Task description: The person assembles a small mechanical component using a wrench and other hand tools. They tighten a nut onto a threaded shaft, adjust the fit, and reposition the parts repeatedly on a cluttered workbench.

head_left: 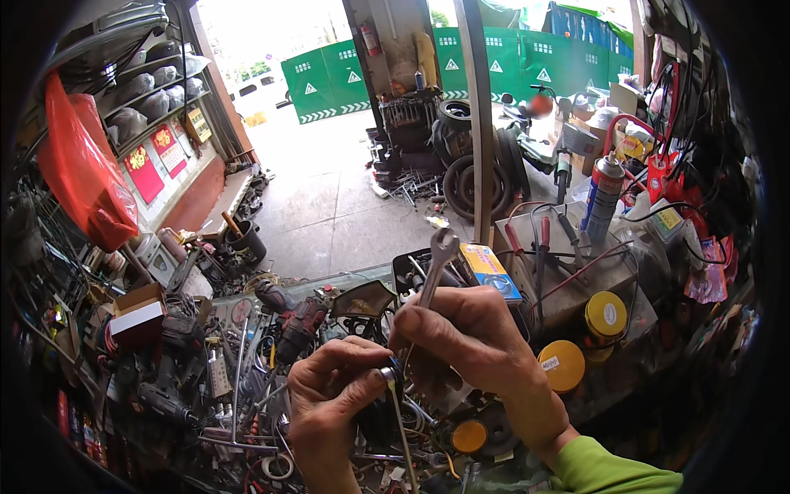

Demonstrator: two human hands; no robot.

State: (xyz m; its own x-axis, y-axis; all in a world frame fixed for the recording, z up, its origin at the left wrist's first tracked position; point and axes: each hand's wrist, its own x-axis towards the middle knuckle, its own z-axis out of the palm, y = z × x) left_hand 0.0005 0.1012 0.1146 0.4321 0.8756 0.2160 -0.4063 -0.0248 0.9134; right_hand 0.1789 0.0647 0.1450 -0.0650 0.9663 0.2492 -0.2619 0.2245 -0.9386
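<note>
Wrench (439, 262) and small silver fitting (388, 374) held above a crowded counter (370, 273).
The left hand (329, 399) pinches the fitting, a thin pale cable or rod (402, 432) running down below it; the right hand (485, 337) grips the wrench, open end up. A blue-and-yellow box (491, 270) sits near the counter's far edge.

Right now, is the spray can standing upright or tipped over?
Standing upright: the spray can has its nozzle at the top and its base down, looking slightly slanted here.

Right hand (481, 337) grips tilted wrench (436, 267); left hand (329, 391) pinches slender silver-ended piece (388, 374)
</note>
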